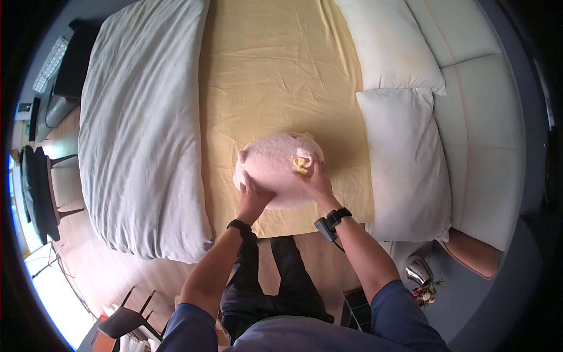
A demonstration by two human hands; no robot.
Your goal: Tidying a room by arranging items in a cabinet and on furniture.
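A round pink plush toy (272,161) is between my two hands, at the near edge of a bed with a yellow sheet (281,76). My left hand (252,196) presses on its near left side, fingers spread over the fuzzy surface. My right hand (316,185) grips its right side, fingers curled by a small yellow piece (302,165) on the plush. Whether the toy rests on the sheet or is lifted, I cannot tell. Its underside is hidden.
A folded white duvet (141,129) covers the bed's left part. Two white pillows, one far (393,47) and one near (404,164), lie along the right by a pale padded headboard (484,135). A chair (129,320), a metallic lamp (418,271) and flowers (427,295) stand nearby.
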